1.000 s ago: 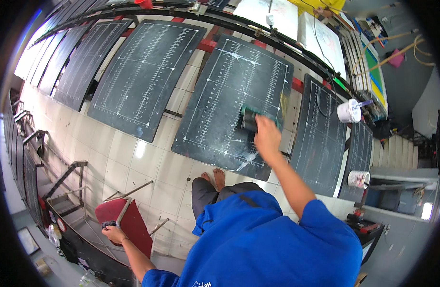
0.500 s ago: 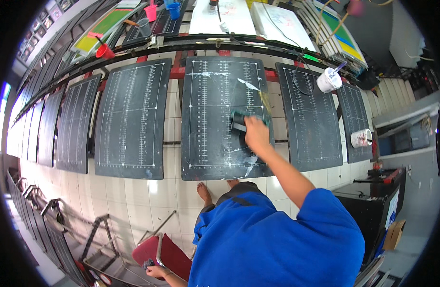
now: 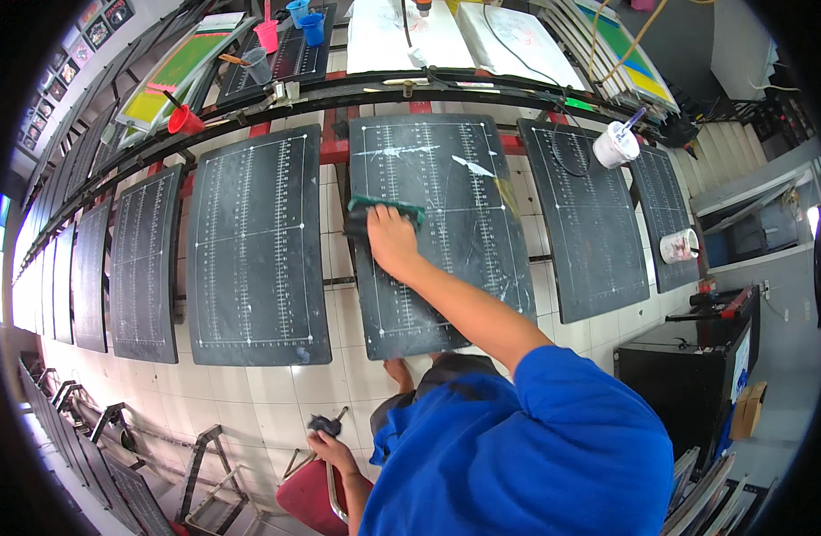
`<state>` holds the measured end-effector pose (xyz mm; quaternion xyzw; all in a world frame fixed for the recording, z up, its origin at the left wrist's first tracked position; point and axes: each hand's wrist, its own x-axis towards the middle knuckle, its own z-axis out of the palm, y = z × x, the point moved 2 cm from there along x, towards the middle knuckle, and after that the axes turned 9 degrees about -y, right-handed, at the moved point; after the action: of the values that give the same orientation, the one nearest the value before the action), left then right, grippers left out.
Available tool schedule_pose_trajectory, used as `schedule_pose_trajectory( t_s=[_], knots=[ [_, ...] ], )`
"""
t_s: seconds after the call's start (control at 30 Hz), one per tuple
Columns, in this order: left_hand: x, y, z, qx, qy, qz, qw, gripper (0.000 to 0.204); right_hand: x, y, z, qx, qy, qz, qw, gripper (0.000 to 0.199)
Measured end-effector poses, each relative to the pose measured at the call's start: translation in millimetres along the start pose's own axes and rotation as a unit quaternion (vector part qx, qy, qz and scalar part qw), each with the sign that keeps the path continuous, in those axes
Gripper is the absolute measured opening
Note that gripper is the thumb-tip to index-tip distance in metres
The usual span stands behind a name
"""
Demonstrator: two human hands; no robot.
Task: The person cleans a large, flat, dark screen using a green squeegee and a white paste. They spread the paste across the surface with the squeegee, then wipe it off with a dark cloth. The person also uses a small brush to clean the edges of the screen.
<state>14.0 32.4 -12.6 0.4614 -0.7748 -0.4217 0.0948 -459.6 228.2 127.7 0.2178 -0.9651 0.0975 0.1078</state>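
Observation:
My right hand [image 3: 391, 237] is closed over a bar-shaped tool [image 3: 361, 214], black with a green edge, which looks like a squeegee. It lies across the left half of the black marked board [image 3: 455, 259] in front of me. White scuffs and a yellowish patch show on that board. Low on the left, my left hand [image 3: 334, 451] is closed on a small dark object [image 3: 325, 425], too unclear to name. That hand is above the red chair [image 3: 312, 500], away from the boards.
More black boards [image 3: 258, 250] stand in a row on both sides. White tubs [image 3: 616, 146] sit on the right-hand boards. Behind runs a dark rail [image 3: 339, 89], with colored cups [image 3: 185, 120] and framed screens [image 3: 183, 67] beyond. A black cabinet [image 3: 678, 366] stands at the right.
My right hand has moved left across the board with the bar-shaped tool. My left hand has come up and right with the dark object. The view has shifted slightly.

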Motion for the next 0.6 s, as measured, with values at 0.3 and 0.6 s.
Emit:
schedule_pose_trajectory(
  t_s=[0.3, 0.6],
  knots=[
    [-76, -51, -21, -0.016, 0.030, -0.164, 0.986, 0.019, 154, 35, 59, -0.087, -0.054, 0.188, 0.977, 0.023],
    [-51, -61, 0, 0.101, -0.001, -0.176, 0.979, 0.021, 124, 180, 23, -0.086, -0.080, 0.304, 0.945, 0.019]
  ],
)
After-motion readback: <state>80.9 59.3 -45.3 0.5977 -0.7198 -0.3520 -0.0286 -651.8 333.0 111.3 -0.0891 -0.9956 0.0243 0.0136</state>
